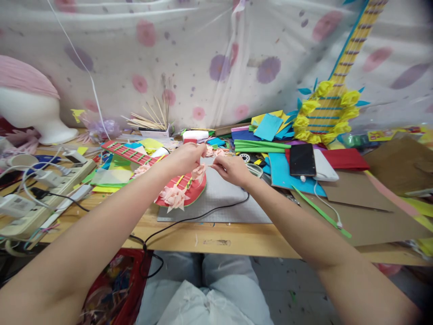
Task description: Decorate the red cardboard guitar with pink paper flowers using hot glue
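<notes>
Over the grey cutting mat (233,210), my left hand (190,159) pinches a pink paper flower (198,173). My right hand (232,170) is closed just to its right, thumb and finger pressed together around something thin and too small to name. Under my left hand lies a red toy guitar (200,193) of paper or card, its striped neck (130,155) pointing to the upper left. A larger pink paper flower (175,197) sits on the guitar's near side. My left forearm hides part of its body.
A power strip (81,174) with plugs lies left; a black cable (199,220) crosses the mat. Behind stand wooden sticks (149,119) and a yellow paper guitar (323,115). At right are a phone (302,160), green strips (260,146) and brown card (368,194).
</notes>
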Demonstrator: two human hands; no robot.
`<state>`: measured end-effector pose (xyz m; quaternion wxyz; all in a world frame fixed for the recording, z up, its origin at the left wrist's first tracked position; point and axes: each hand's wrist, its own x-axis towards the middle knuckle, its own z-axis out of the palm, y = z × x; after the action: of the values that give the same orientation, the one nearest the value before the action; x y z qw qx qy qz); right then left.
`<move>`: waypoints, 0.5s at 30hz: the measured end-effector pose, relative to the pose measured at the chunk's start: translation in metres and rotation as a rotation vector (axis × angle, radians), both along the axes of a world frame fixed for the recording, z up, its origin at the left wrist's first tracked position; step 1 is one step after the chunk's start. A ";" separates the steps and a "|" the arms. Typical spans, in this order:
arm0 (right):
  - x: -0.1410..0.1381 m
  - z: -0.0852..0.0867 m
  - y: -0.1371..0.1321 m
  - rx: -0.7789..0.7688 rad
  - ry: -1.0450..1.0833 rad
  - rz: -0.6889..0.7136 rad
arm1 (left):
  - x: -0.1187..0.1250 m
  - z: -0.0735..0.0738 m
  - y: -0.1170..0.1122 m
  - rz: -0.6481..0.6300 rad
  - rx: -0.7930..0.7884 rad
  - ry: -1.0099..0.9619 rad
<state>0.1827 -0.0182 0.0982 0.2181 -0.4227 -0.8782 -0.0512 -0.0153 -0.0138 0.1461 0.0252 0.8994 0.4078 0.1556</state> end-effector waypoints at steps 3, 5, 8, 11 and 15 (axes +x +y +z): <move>-0.001 -0.001 0.000 -0.004 -0.023 -0.009 | -0.001 0.000 0.001 0.002 -0.001 0.025; -0.001 -0.002 0.001 -0.013 -0.031 -0.016 | -0.001 0.000 0.001 0.013 -0.009 0.023; -0.001 -0.002 0.001 -0.023 -0.039 -0.024 | 0.000 -0.002 0.002 0.017 -0.027 -0.003; -0.001 -0.002 0.001 -0.025 -0.044 -0.029 | 0.000 -0.002 0.005 0.016 -0.048 -0.041; -0.002 -0.003 0.001 -0.021 -0.050 -0.034 | -0.004 -0.001 0.008 0.028 -0.096 -0.083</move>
<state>0.1810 -0.0169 0.0953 0.1906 -0.4383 -0.8766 -0.0564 -0.0195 -0.0056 0.1454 0.0830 0.8841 0.4258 0.1734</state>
